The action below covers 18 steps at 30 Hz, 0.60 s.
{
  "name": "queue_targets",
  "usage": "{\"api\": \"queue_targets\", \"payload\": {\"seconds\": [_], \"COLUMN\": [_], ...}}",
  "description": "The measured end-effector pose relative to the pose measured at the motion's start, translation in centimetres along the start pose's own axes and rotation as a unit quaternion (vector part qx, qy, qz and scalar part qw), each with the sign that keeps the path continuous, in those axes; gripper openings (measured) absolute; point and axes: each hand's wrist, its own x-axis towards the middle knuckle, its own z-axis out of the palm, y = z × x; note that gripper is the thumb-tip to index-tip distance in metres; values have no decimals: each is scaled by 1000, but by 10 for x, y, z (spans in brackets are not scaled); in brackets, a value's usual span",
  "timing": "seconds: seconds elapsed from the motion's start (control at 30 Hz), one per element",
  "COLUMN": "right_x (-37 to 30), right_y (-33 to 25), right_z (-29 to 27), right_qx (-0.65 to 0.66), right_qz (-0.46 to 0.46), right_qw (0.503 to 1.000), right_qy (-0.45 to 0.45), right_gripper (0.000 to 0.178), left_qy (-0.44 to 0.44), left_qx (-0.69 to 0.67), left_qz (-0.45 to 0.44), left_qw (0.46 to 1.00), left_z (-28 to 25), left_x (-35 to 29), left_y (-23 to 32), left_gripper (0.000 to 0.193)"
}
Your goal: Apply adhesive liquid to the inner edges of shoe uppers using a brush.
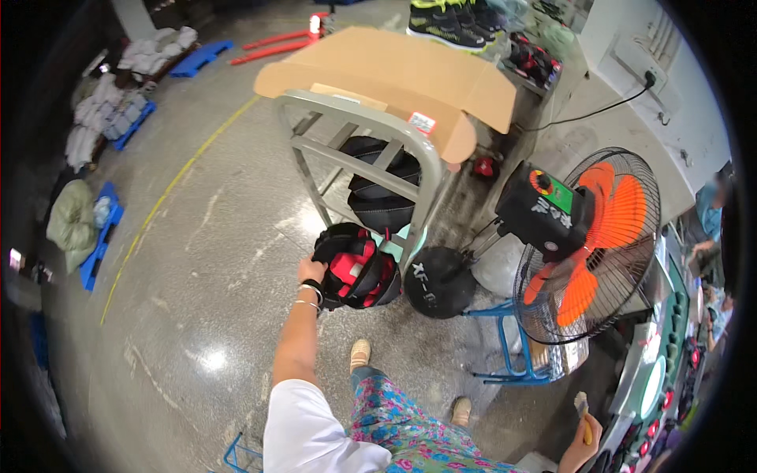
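Note:
My left hand (313, 270), with a black band and bracelets at the wrist, is closed on the left edge of a black container (335, 235) that looks like a soft bag or basket. Red-and-black pieces (352, 266) fill it; their kind I cannot make out. It is at the foot of a grey metal trolley frame (430, 169). Far off at the lower right, my right hand (582, 451) is wrapped round the yellow handle of a small brush (583, 408), bristles upward.
On the trolley rests an opened cardboard box (394, 67), with dark bundles (382, 185) below. To the right stand a fan (603, 244) with orange blades, its round black base (438, 282) and a blue stool (505, 347). A workbench (631, 386) runs along the right; sneakers (449, 24) lie behind.

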Motion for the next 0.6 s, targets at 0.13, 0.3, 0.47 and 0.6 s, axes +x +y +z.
{"api": "queue_targets", "payload": {"seconds": [0.13,0.3,0.47,0.6], "right_x": [-12,-43,-66,-43], "right_y": [-85,-175,-157,-171], "right_z": [22,39,31,47], "right_qx": [-61,-117,-187,-209], "right_qz": [24,76,72,87], "right_qw": [998,990,978,969], "right_qy": [-10,-4,49,94], "right_gripper": [12,13,10,11], "left_qy": [-141,-72,-192,-365], "left_qx": [-72,-5,156,93], "left_qz": [51,379,494,645], "left_qw": [986,923,834,664], "left_z": [15,72,177,331], "left_x": [94,180,175,16], "left_y": [8,12,113,282], "left_gripper": [43,37,38,38]}}
